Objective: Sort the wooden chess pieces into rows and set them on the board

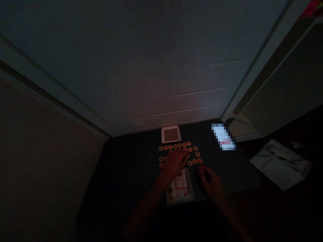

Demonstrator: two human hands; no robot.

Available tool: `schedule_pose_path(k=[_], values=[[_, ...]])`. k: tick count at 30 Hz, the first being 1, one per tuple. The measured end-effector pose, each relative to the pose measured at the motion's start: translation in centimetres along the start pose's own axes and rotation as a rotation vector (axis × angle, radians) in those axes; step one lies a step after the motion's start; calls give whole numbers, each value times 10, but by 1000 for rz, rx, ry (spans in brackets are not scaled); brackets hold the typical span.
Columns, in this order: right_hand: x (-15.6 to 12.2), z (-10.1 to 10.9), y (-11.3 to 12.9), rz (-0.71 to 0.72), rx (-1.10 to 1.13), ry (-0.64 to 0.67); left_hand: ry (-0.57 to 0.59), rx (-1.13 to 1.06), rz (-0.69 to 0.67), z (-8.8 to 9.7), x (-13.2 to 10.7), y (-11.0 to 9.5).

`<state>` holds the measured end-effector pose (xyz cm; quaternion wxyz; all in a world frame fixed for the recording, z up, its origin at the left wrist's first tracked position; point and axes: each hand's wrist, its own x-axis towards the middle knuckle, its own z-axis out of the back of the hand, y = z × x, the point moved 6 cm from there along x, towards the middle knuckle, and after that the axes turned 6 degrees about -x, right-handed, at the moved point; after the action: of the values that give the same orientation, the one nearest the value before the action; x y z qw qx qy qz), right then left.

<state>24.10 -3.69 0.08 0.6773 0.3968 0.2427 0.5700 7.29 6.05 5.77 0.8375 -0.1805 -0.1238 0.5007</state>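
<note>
The scene is very dark. My left hand [174, 163] reaches forward over a scatter of several small round orange game pieces [195, 148] on a dark table [126, 168]; its fingertips touch or cover some of them. The fingers look loosely curled, and whether they hold a piece is hidden. My right hand [210, 181] rests on the table to the right of a flat box with a red grid print [179, 188], fingers bent, nothing visible in it. A small square white-rimmed tray or lid [171, 134] lies just beyond the pieces.
A lit, blurred screen [223, 136] lies at the table's far right. A white door or panel with a heart motif [156, 84] stands behind the table. A pale plastic bag or packet [281, 164] lies on the floor to the right.
</note>
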Motion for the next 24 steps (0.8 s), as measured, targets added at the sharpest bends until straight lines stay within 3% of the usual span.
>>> schedule_pose_path(k=[16,24], values=[[0,-2,-1,-42,48,34,55,-18,105,-12,8,2],[0,0,1,-28,38,25,47,-5,127,-4,8,-3]])
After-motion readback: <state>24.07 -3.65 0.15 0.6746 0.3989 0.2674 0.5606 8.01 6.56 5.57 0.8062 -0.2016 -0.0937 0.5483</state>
